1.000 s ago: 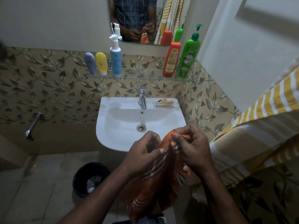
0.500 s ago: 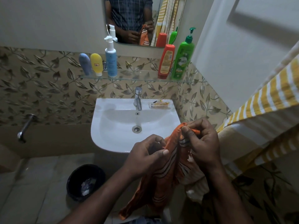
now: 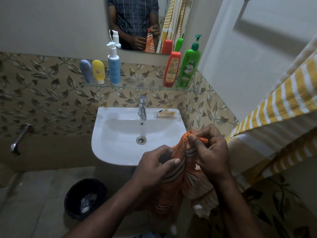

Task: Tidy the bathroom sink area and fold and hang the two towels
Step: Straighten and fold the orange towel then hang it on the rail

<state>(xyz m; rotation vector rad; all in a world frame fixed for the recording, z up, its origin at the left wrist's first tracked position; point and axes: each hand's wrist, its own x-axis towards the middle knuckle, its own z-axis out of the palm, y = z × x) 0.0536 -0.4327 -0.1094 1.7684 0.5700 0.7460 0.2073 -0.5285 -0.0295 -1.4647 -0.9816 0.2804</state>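
Head: yellow towel (image 3: 281, 107) rt; bin (image 3: 85, 198) below

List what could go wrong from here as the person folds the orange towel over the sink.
1. The orange towel is pinched only at its top by the left hand and right hand; its hanging end could drag on the floor or slip free.
2. It hangs at the sink rim, so it may pick up any wetness there.
3. The bin sits below left; a dropped towel might land nearby.
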